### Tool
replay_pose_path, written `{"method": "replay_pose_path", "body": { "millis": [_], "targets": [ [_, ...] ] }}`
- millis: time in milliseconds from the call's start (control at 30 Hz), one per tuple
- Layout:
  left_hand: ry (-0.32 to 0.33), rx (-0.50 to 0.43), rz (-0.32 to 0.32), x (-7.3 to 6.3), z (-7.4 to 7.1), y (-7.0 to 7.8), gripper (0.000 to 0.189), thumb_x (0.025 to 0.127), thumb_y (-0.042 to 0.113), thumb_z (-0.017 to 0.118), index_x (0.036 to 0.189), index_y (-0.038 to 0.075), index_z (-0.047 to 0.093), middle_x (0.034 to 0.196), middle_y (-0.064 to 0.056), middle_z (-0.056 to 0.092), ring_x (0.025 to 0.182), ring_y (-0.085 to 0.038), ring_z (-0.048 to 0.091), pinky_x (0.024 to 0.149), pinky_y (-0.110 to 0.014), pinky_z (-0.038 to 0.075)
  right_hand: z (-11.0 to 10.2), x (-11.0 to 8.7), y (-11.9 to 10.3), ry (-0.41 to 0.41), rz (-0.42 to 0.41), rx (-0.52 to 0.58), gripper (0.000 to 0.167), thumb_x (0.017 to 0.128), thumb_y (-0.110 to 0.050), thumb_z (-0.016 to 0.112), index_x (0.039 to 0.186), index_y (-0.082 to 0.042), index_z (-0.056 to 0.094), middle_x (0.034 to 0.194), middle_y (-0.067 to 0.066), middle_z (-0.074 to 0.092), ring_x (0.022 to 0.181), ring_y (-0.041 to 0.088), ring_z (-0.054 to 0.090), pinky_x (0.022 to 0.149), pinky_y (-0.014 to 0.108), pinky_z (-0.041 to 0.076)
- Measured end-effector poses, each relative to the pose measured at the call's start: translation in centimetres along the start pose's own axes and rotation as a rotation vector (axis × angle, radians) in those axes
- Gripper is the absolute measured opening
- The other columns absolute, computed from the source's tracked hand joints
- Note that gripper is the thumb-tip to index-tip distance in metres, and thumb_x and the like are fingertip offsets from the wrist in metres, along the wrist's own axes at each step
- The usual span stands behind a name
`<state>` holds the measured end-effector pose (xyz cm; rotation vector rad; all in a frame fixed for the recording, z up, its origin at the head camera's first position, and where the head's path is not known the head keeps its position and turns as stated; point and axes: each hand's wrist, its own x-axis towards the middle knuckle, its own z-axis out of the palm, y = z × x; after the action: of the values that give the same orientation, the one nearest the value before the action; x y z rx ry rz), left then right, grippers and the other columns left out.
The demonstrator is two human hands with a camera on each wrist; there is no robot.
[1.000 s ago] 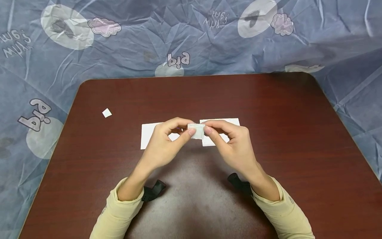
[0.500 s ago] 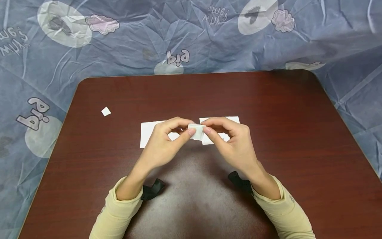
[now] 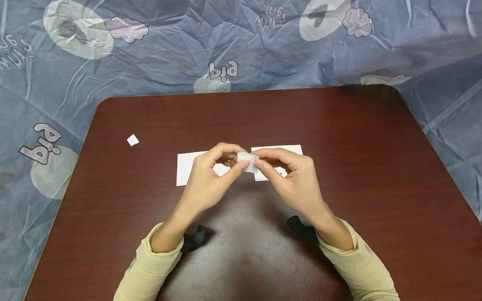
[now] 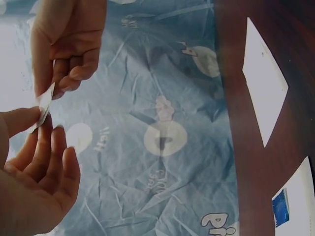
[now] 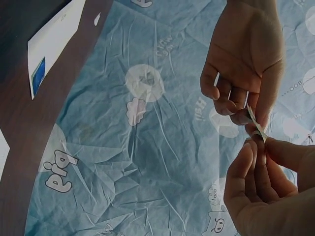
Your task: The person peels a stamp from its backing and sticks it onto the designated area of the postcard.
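Two hands, one small pale square piece (image 3: 247,157), thin, held in the air over the gap between two white sheets. Left hand (image 3: 206,179) pinches its left part, thumb flat on the near face, fingers behind. Right hand (image 3: 297,179) pinches the right edge the same way. Both grips are narrow, thumb against fingertips; the spare fingers curl loosely in the wrist views. Holding it from opposite sides probably keeps something this thin flat and lets either hand adjust an edge; thumbs toward the wearer likely keep the near face in sight. Whether it is folded or layered: cannot tell.

Left sheet (image 3: 184,169) lies flat on the worktop (image 3: 357,138), partly hidden by the left hand; the right wrist view shows a blue patch (image 5: 38,76) on it. Right sheet (image 3: 276,149) lies beside it, apart, partly behind the right hand, with a small dark mark near its lower edge. Both sheets sit close under the hands, presumably for easy reach. Small white square (image 3: 133,140) lies off to the left and farther back, well apart, seemingly out of the way. Black devices sit at both wrists, the left one (image 3: 196,238) and the right one (image 3: 302,228). Printed blue cloth (image 3: 169,54) hangs behind.
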<state>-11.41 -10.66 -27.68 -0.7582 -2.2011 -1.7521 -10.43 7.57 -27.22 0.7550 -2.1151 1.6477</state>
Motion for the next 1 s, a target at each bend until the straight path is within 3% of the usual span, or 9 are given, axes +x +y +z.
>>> {"method": "replay_pose_path", "body": {
  "millis": [100, 200, 300, 400, 467, 733, 1000],
  "targets": [
    [0.048, 0.03, 0.023, 0.0, 0.3, -0.1, 0.027, 0.083, 0.0, 0.072, 0.105, 0.001, 0.056, 0.076, -0.001, 0.062, 0.071, -0.013, 0.056, 0.07, -0.029, 0.048, 0.1, 0.0, 0.0, 0.019, -0.007, -0.001, 0.017, 0.079, 0.016, 0.067, 0.094, 0.007, 0.07, 0.085, 0.01, 0.07, 0.075, 0.014, 0.066, 0.072, 0.026, 0.053],
    [0.106, 0.122, 0.043, -0.1, 0.6, -0.3, 0.031, 0.082, 0.004, 0.074, 0.102, 0.003, 0.051, 0.078, -0.003, 0.06, 0.075, -0.013, 0.056, 0.072, -0.029, 0.047, 0.2, 0.1, 0.2, 0.038, -0.017, -0.028, 0.016, 0.08, 0.014, 0.068, 0.093, 0.005, 0.071, 0.085, 0.009, 0.07, 0.076, 0.012, 0.064, 0.072, 0.025, 0.053],
    [0.152, 0.238, 0.048, -0.1, 0.9, -0.5, 0.026, 0.081, 0.01, 0.077, 0.092, 0.005, 0.055, 0.075, -0.001, 0.058, 0.073, -0.012, 0.056, 0.066, -0.028, 0.044, 0.3, 0.2, 0.4, 0.057, -0.028, -0.062, 0.015, 0.08, 0.012, 0.069, 0.092, 0.003, 0.073, 0.084, 0.006, 0.07, 0.076, 0.013, 0.062, 0.071, 0.025, 0.052],
    [0.15, 0.31, 0.027, -0.1, 0.9, -0.6, 0.011, 0.082, 0.014, 0.076, 0.082, 0.008, 0.066, 0.067, 0.005, 0.057, 0.066, -0.008, 0.055, 0.058, -0.026, 0.041, 0.4, 0.3, 0.6, 0.07, -0.039, -0.089, 0.014, 0.08, 0.01, 0.071, 0.091, 0.002, 0.073, 0.083, 0.004, 0.07, 0.075, 0.013, 0.062, 0.069, 0.025, 0.051],
    [0.126, 0.305, 0.011, -0.1, 0.9, -0.6, 0.005, 0.084, 0.013, 0.074, 0.08, 0.01, 0.072, 0.063, 0.007, 0.057, 0.062, -0.006, 0.055, 0.055, -0.027, 0.041, 0.4, 0.3, 0.7, 0.07, -0.052, -0.101, 0.012, 0.081, 0.007, 0.071, 0.091, 0.002, 0.073, 0.083, 0.004, 0.069, 0.074, 0.013, 0.061, 0.068, 0.024, 0.05],
    [0.031, 0.131, 0.008, 0.0, 0.8, -0.7, 0.009, 0.089, 0.004, 0.065, 0.086, 0.002, 0.073, 0.065, 0.003, 0.064, 0.063, -0.008, 0.058, 0.07, -0.029, 0.051, 0.7, 0.2, 1.1, 0.063, -0.212, -0.268, 0.01, 0.082, 0.005, 0.071, 0.091, 0.003, 0.073, 0.087, 0.008, 0.069, 0.078, 0.016, 0.064, 0.07, 0.024, 0.05],
    [-0.02, 0.079, -0.031, 0.0, 0.7, -0.6, 0.01, 0.086, 0.001, 0.063, 0.091, 0.0, 0.072, 0.07, 0.001, 0.066, 0.067, -0.01, 0.061, 0.07, -0.029, 0.049, 1.0, 0.1, 1.4, 0.07, -0.296, -0.377, 0.014, 0.081, 0.003, 0.073, 0.095, 0.004, 0.073, 0.089, 0.011, 0.067, 0.083, 0.023, 0.064, 0.078, 0.029, 0.051]
  ]
}}
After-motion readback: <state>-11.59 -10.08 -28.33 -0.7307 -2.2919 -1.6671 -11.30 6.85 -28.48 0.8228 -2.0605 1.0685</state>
